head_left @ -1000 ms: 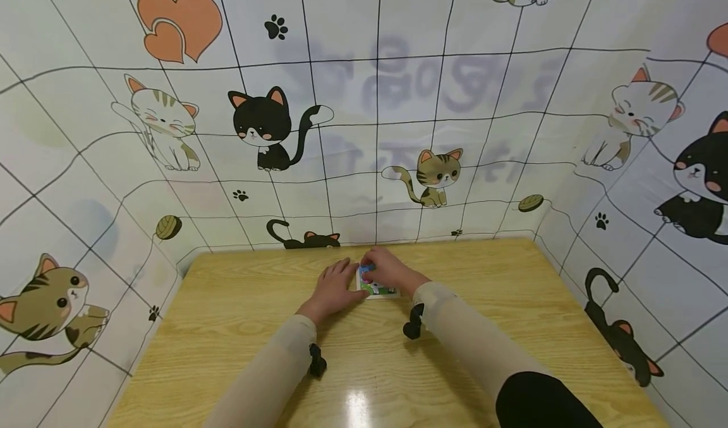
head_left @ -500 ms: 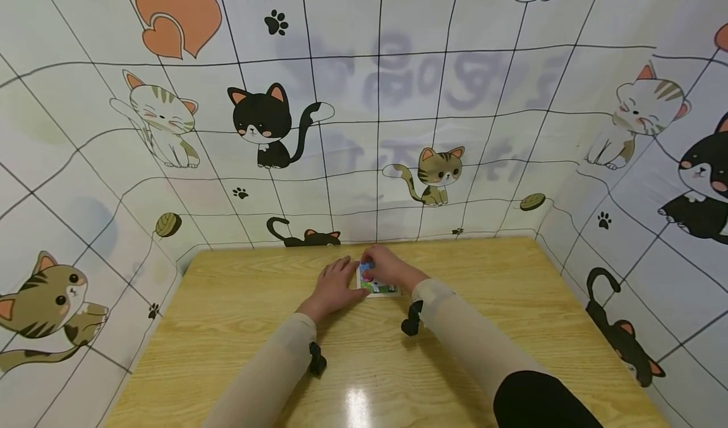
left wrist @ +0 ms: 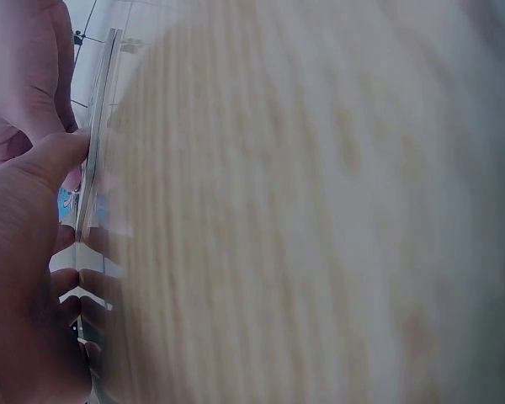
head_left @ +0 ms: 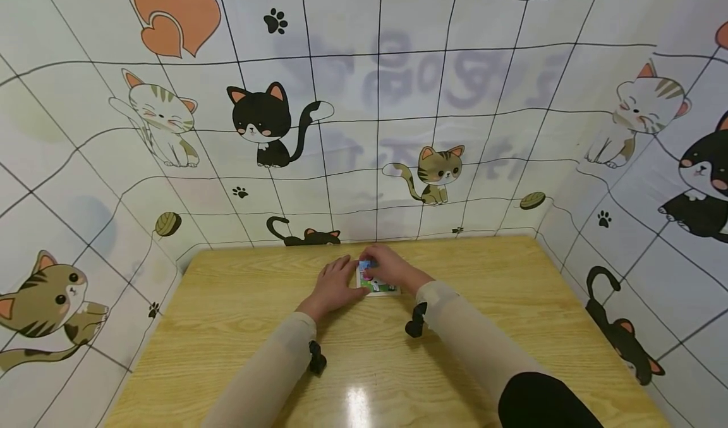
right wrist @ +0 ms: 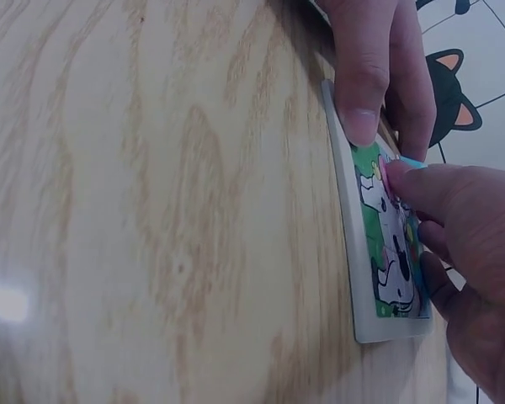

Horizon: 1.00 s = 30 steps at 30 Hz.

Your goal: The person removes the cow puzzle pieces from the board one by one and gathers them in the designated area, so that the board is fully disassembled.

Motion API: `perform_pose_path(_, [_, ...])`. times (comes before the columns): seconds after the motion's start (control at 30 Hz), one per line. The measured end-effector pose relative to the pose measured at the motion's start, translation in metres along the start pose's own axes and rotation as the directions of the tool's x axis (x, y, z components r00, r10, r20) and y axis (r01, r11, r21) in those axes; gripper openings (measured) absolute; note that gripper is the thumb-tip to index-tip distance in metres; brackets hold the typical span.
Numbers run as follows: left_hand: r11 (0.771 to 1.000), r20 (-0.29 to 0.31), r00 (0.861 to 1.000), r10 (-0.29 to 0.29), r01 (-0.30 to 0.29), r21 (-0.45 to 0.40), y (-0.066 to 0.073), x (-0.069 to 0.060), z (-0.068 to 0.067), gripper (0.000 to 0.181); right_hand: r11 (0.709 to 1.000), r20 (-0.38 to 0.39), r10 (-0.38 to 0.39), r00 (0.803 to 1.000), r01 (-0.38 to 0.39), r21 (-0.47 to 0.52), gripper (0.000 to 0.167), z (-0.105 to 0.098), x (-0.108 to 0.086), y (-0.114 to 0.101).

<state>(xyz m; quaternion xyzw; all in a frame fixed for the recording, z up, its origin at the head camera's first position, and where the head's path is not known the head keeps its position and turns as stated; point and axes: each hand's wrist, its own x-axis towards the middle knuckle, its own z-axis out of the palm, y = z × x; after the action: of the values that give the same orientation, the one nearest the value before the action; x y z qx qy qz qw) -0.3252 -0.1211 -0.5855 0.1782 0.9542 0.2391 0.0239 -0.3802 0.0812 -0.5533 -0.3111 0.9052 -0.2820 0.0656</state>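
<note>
A small white-framed jigsaw puzzle (right wrist: 391,244) with a cartoon picture in green, blue and pink lies flat on the table, near its back edge. At its left side rests my left hand (head_left: 334,289), fingers spread and fairly straight, the thumb touching the near corner of the frame. My right hand (head_left: 392,270) reaches over the puzzle from the right. Its thumb and curled fingers pinch a blue and pink puzzle piece (head_left: 364,265) at the upper left of the picture. The right hand covers much of the picture's far right. In the left wrist view, a blue bit (left wrist: 65,202) shows above the frame's edge.
The wooden table (head_left: 239,327) meets a white sheet wall (head_left: 352,194) printed with cats and grid lines right behind the puzzle. Similar walls stand left and right. A black strap mount (head_left: 417,320) sits on the right wrist, another (head_left: 317,358) on the left.
The right hand shifts slightly at the puzzle's upper left, uncovering a little more of the picture. The left hand stays in place. The head view tilts marginally.
</note>
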Motion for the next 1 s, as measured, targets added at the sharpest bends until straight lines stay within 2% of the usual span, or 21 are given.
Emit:
perform_pose_path(0.13, [1.0, 0.003, 1.0, 0.0, 0.0, 0.027, -0.001, 0.001, 0.001, 0.087, 0.999, -0.009, -0.043, 0.999, 0.043, 0.032, 0.031, -0.001, -0.003, 0.002])
perform_pose_path(0.4, [0.999, -0.012, 1.0, 0.013, -0.012, 0.039, -0.001, 0.001, 0.002, 0.086, 0.997, 0.004, -0.055, 0.998, 0.055, 0.045, 0.033, -0.002, -0.004, 0.011])
perform_pose_path(0.5, [0.999, -0.02, 0.999, 0.028, -0.027, 0.027, 0.001, -0.001, -0.001, 0.084, 0.997, 0.004, -0.071, 0.997, 0.071, 0.01, 0.033, -0.002, -0.003, 0.011])
perform_pose_path(0.57, [0.999, -0.018, 0.999, 0.032, -0.032, 0.025, 0.002, -0.002, -0.002, 0.083, 0.995, 0.009, -0.081, 0.997, 0.081, -0.052, 0.033, -0.001, -0.002, 0.01])
perform_pose_path(0.63, [0.999, -0.02, 0.999, 0.034, -0.034, 0.022, 0.003, -0.004, -0.003, 0.083, 0.986, 0.018, -0.098, 0.995, 0.1, -0.131, 0.032, -0.001, -0.003, 0.008])
perform_pose_path(0.77, [1.0, -0.024, 0.999, 0.025, -0.025, 0.019, 0.003, -0.005, -0.003, 0.082, 0.967, 0.003, -0.127, 0.992, 0.125, -0.223, 0.034, -0.004, -0.005, 0.002])
perform_pose_path(0.87, [0.999, -0.022, 0.999, 0.023, -0.022, 0.024, 0.004, -0.005, -0.003, 0.082, 0.968, -0.042, -0.114, 0.993, 0.102, -0.229, 0.037, -0.007, -0.008, 0.001])
perform_pose_path(1.0, [0.999, -0.021, 0.999, 0.029, -0.029, 0.024, 0.004, -0.004, -0.004, 0.083, 0.979, -0.079, -0.095, 0.992, 0.079, -0.189, 0.038, -0.01, -0.012, 0.006])
